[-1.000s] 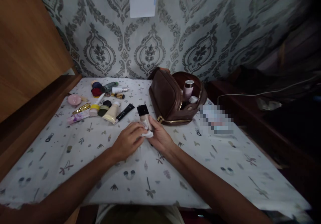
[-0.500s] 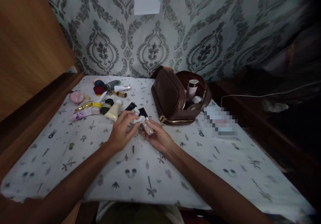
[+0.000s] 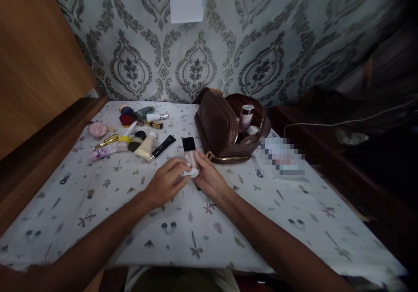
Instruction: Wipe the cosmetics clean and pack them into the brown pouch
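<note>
My right hand (image 3: 209, 176) is closed around a foundation bottle (image 3: 188, 144) with a square black cap and a beige body, held upright with a slight tilt. In my left hand (image 3: 169, 179) a crumpled white tissue (image 3: 191, 172) is pinched and pressed against the lower part of the bottle. The bottle's base is hidden by my fingers and the tissue. Just beyond my left hand lie a black tube (image 3: 164, 147) and a cream-coloured tube (image 3: 146, 147).
An open brown makeup bag (image 3: 217, 124) stands behind my right hand, with a pink bottle (image 3: 246, 117) inside. Several cosmetics, among them a pink round case (image 3: 97, 130) and a gold tube (image 3: 106, 141), lie at left. A blurred-out item (image 3: 284, 156) rests at the right edge.
My left hand and the tissue have moved down from the cap to the bottle's lower body. The bottle has turned more upright, and the black cap and black tube show more fully.
</note>
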A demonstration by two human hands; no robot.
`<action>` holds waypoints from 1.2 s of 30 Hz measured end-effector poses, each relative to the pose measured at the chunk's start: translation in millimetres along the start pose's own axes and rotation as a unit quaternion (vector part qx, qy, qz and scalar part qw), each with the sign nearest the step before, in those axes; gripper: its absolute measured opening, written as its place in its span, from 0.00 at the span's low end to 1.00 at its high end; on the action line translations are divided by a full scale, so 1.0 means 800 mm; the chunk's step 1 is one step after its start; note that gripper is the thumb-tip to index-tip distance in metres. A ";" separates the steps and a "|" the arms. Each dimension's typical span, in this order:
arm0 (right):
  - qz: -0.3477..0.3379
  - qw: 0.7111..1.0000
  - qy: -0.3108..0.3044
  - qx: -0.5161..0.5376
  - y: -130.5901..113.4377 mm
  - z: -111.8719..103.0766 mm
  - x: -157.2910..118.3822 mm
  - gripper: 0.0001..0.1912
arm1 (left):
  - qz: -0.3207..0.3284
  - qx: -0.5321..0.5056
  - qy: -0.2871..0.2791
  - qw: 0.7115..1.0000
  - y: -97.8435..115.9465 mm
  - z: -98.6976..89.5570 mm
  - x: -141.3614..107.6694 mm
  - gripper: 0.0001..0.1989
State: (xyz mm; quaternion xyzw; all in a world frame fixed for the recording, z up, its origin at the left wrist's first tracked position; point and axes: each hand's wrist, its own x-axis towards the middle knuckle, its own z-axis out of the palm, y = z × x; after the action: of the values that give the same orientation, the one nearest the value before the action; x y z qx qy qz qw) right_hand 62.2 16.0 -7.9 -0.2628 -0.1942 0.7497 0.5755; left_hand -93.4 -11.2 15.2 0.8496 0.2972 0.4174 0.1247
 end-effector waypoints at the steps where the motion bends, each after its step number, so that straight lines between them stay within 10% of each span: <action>1: 0.003 1.000 0.004 0.004 -0.001 -0.003 0.002 0.12 | 0.010 0.003 -0.017 1.000 0.003 0.001 -0.001 0.08; 8: 0.096 0.995 -0.009 0.010 -0.003 -0.003 -0.002 0.13 | 0.033 0.013 -0.036 0.999 0.007 0.006 -0.003 0.07; 22: 0.078 0.990 -0.068 -0.099 0.002 0.015 -0.017 0.15 | -0.128 0.039 0.173 0.976 -0.020 -0.023 0.011 0.05; 36: 0.028 0.999 -0.028 -0.021 -0.004 -0.002 0.003 0.13 | -0.018 0.039 -0.040 0.998 0.005 0.003 -0.003 0.07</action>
State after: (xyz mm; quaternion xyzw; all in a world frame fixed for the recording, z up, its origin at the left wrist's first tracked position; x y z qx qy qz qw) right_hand 65.0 19.0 -7.5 -0.2594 -0.2183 0.7685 0.5427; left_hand -91.0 -15.3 14.0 0.8643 0.3236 0.3689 0.1104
